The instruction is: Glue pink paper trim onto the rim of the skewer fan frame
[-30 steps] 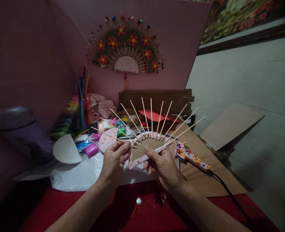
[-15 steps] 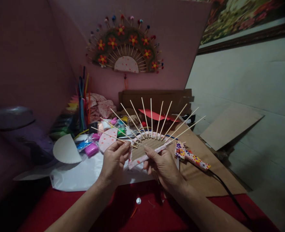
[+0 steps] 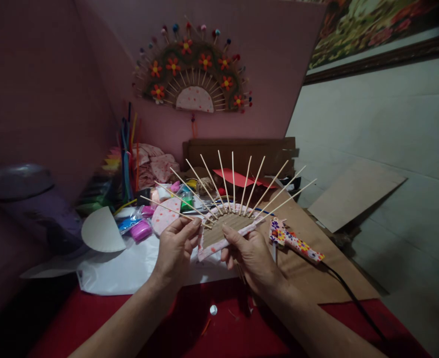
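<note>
A half-round cardboard piece (image 3: 222, 231) with a polka-dot fabric edge is held up in front of me. Several thin wooden sticks (image 3: 233, 179) fan out from its curved side. My right hand (image 3: 251, 251) grips its straight lower edge, thumb on the bare cardboard. At the left end, my left hand (image 3: 180, 243) pinches the lowest wooden stick (image 3: 167, 208) near its base. Right of the piece, a glue gun (image 3: 296, 241) covered in flower print lies on a cardboard sheet (image 3: 338, 268), its cord running toward the lower right.
Packs of coloured clay (image 3: 140, 229), a polka-dot half-round (image 3: 166, 215) and a white half-disc (image 3: 103, 231) lie to the left on white plastic (image 3: 118, 273). Pipe cleaners (image 3: 128, 159) stand behind. A finished flowered fan (image 3: 195, 69) hangs on the wall. A small white cap (image 3: 213, 310) rests on the red cloth (image 3: 174, 323).
</note>
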